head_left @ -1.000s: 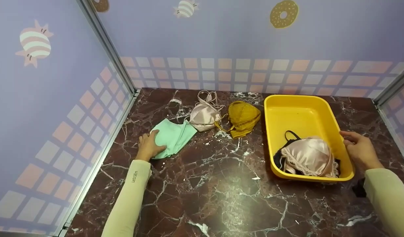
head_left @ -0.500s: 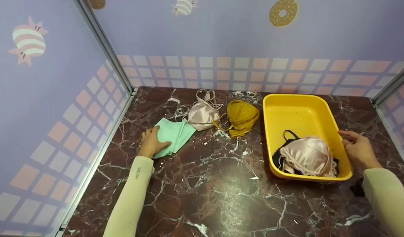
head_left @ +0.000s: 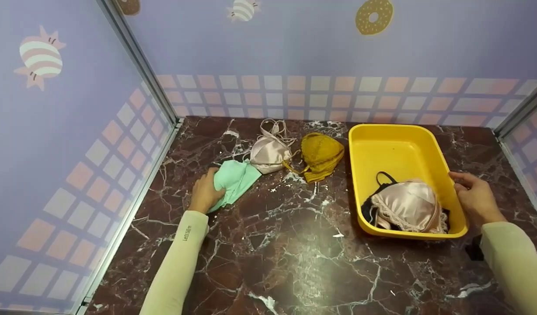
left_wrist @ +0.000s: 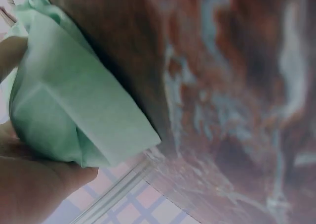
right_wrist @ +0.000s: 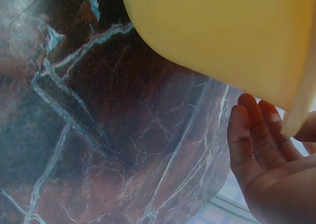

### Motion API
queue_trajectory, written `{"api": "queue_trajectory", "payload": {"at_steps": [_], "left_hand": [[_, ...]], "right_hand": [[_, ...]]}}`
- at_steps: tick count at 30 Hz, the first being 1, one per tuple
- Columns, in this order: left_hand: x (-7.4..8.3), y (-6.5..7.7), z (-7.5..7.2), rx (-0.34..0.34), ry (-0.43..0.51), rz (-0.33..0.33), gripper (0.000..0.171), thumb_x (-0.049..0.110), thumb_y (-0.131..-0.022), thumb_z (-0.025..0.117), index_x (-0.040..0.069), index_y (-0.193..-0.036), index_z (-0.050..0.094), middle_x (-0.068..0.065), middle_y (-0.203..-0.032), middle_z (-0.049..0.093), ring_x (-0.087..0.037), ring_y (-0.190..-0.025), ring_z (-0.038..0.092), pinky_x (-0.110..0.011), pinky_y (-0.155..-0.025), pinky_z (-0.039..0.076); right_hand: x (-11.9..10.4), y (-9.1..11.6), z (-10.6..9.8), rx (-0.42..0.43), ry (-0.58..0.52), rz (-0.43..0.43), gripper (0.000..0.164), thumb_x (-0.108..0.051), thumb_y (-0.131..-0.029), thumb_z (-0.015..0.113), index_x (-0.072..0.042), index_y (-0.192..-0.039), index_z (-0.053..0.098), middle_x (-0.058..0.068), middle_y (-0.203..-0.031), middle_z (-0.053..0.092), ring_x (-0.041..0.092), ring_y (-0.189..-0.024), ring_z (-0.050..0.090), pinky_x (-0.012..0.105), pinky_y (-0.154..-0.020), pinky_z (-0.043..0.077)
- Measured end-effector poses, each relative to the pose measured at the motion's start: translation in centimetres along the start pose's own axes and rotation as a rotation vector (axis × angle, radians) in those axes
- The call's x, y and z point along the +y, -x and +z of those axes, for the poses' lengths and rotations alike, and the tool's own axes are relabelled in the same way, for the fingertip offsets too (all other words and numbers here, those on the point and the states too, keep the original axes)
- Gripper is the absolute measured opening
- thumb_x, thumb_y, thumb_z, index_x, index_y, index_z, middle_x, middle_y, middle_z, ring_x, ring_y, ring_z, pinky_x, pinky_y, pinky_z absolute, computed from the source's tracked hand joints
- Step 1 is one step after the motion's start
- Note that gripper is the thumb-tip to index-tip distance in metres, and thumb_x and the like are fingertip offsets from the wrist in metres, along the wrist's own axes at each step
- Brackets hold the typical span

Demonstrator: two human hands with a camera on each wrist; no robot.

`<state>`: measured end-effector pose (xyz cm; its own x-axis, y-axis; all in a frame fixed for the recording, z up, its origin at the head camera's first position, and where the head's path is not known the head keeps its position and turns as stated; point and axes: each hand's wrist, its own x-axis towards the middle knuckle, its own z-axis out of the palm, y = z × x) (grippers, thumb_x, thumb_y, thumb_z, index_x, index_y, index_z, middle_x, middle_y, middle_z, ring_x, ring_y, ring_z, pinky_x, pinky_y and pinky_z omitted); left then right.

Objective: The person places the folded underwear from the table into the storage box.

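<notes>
My left hand (head_left: 206, 192) grips a mint-green folded garment (head_left: 236, 180) on the left of the table, thumb on the near side. In the left wrist view the smooth mint cloth (left_wrist: 74, 90) bulges between thumb and fingers. At the right, my right hand (head_left: 477, 197) holds the side rim of a yellow plastic tub (head_left: 393, 151). The right wrist view has the curled fingers (right_wrist: 261, 130) under the tub's rim (right_wrist: 296, 105), the thumb on its other side. Inside the tub's near end, a pale pink satin bra (head_left: 410, 205) lies over black lingerie (head_left: 373, 197).
A second pale pink bra (head_left: 270, 153) touches the mint garment, and a mustard lace bra (head_left: 322, 155) lies between it and the tub. The dark red marble tabletop (head_left: 286, 253) ends at patterned walls (head_left: 273, 52) behind and at both sides.
My left hand has shifted slightly right and pulled its fingers in on the mint garment, which now bunches up rounder. The right hand stays at the tub's rim.
</notes>
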<state>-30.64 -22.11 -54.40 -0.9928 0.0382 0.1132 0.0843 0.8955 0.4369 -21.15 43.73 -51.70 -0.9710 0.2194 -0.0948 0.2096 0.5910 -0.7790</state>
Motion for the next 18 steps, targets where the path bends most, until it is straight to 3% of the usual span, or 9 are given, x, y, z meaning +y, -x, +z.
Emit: {"api": "queue_trajectory", "payload": {"at_steps": [7,12,18], "left_hand": [[-0.1,0.9,-0.6,0.100,0.041,0.024,0.059,0.015,-0.069,0.065,0.016,-0.122,0.041,-0.015,-0.099,0.055,-0.034,-0.089,0.050,-0.048,-0.075,0.037],[0.7,1.1,-2.7,0.164,0.084,0.076,0.060,0.015,-0.069,0.067,0.017,-0.122,0.041,-0.012,-0.105,0.055,-0.031,-0.093,0.050,-0.047,-0.077,0.036],[2.8,1.4,-5.4,0.223,0.112,0.148,0.061,0.014,-0.069,0.068,0.019,-0.123,0.041,-0.010,-0.108,0.053,-0.030,-0.096,0.049,-0.046,-0.078,0.036]], "right_hand": [[-0.2,0.2,-0.1,-0.002,0.014,0.004,0.042,-0.020,-0.092,0.034,-0.006,-0.132,0.033,0.022,-0.121,0.039,0.026,-0.094,0.048,0.015,-0.063,0.043],[-0.2,0.2,-0.1,-0.006,0.018,0.021,0.043,-0.020,-0.092,0.033,-0.007,-0.133,0.032,0.022,-0.124,0.038,0.030,-0.099,0.045,0.015,-0.063,0.042],[-0.2,0.2,0.0,-0.005,0.012,0.021,0.043,-0.020,-0.092,0.034,-0.007,-0.133,0.032,0.022,-0.125,0.037,0.031,-0.101,0.044,0.014,-0.063,0.042]]}}
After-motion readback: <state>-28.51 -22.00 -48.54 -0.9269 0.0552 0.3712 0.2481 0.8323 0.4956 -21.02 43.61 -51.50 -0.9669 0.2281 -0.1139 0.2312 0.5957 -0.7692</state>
